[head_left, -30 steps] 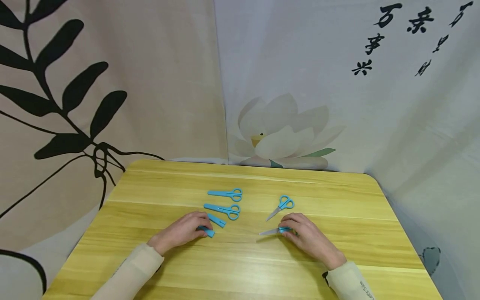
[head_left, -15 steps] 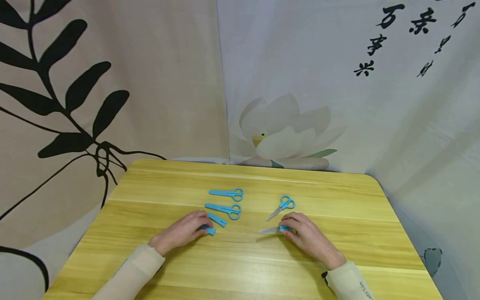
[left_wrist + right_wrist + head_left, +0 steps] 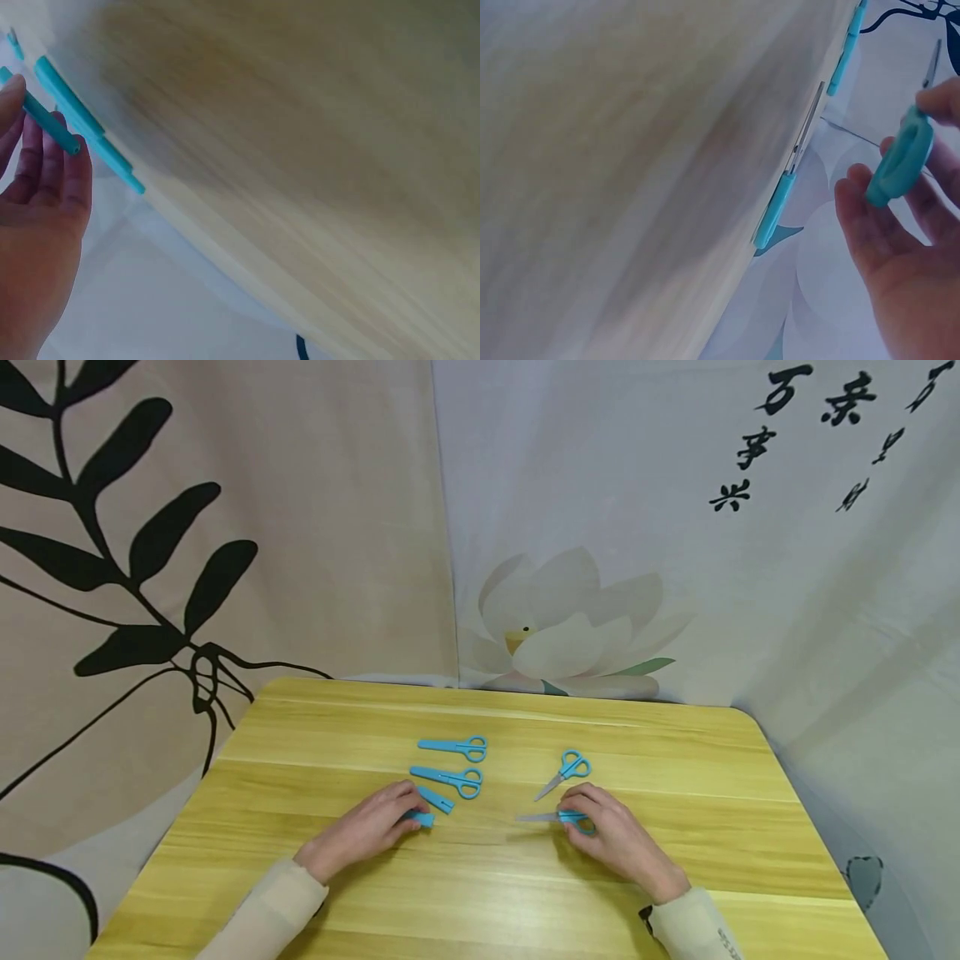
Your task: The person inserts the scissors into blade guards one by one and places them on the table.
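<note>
My left hand (image 3: 363,831) pinches a blue scissors sheath (image 3: 423,818) between thumb and fingers; in the left wrist view the sheath (image 3: 52,124) is held off the table. In my right hand (image 3: 617,833) is a pair of scissors (image 3: 572,816), gripped by its blue handles with the bare blades pointing left. The right wrist view shows these handles (image 3: 904,161) between thumb and fingers, above the tabletop. Another blue sheath (image 3: 436,800) lies just beyond the left fingertips. A second bare pair of scissors (image 3: 567,769) rests beyond the right hand.
Two sheathed blue scissors, a nearer pair (image 3: 447,781) and a farther pair (image 3: 452,746), lie beyond the left hand on the wooden table (image 3: 480,902). A printed curtain (image 3: 337,527) hangs behind the table's far edge.
The sheath in my left hand has shifted slightly right and up. The scissors in my right hand have turned a little, showing more of a handle loop. The things lying on the table stay put.
</note>
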`<state>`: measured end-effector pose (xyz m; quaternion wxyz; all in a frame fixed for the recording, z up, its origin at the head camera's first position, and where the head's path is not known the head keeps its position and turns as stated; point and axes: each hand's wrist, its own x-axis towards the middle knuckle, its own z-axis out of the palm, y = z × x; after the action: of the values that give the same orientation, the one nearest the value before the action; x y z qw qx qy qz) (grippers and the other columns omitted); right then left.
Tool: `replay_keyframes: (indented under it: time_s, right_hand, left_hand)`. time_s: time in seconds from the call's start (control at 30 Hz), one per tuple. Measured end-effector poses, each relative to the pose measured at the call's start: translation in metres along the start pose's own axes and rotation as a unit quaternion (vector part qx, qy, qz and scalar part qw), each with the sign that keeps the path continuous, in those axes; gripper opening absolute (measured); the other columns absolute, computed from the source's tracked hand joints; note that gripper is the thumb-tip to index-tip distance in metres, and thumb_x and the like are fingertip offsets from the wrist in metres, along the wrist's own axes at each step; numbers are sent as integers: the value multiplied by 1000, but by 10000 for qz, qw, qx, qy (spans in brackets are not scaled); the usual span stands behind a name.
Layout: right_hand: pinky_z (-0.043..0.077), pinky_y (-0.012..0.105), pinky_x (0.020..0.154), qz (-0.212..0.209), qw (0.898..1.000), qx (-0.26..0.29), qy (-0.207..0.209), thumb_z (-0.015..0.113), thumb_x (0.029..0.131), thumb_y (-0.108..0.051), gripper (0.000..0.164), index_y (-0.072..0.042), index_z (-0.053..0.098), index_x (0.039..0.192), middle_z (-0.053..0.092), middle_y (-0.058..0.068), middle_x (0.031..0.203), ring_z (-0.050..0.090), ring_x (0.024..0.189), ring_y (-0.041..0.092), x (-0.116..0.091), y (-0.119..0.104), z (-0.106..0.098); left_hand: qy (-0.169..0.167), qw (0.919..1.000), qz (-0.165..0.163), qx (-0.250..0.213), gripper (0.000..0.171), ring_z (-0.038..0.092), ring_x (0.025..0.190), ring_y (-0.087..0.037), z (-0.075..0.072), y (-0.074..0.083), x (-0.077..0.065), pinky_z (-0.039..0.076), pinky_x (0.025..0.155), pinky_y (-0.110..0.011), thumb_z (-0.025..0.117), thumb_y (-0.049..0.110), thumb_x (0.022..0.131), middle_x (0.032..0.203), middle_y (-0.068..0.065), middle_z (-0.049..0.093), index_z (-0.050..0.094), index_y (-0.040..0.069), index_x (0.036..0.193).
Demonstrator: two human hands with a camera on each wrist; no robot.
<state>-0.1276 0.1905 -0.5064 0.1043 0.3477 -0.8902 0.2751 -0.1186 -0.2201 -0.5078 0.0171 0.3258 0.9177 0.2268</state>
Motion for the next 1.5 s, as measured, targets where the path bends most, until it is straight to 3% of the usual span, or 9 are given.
replay_keyframes:
  time_s: [0.3,0.83,1.23,1.5]
  right_hand:
    - [58,32,85,107,9999,78,-5,80,88,-10,21,-15,71,107,65,-8,115,62,101,9,1,-7,-2]
    - [59,30,80,-361,9976,227,549,80,84,-5,23,-11,70,104,67,-6,109,64,94,9,7,-19,-1]
    - [60,27,76,-535,9940,544,788,82,82,0,29,-11,70,106,69,-1,110,69,93,15,12,-30,3]
    - [58,22,82,-810,9899,709,919,81,80,3,31,-9,71,107,69,-2,109,69,94,15,15,-41,6]
  left_hand:
    - [269,9993,214,161,16,60,102,-10,-3,12,1,56,89,-31,72,13,99,112,6,62,72,12,115]
    - [764,9968,156,187,18,59,106,-13,-4,34,2,56,90,-33,74,14,98,115,4,63,71,11,115]
    - [915,9954,278,-60,20,60,105,-12,-6,53,5,57,87,-30,75,14,97,116,3,62,71,12,117]
    - [1086,9933,338,-200,20,59,105,-10,-8,62,8,57,88,-30,76,12,96,114,6,62,71,13,115]
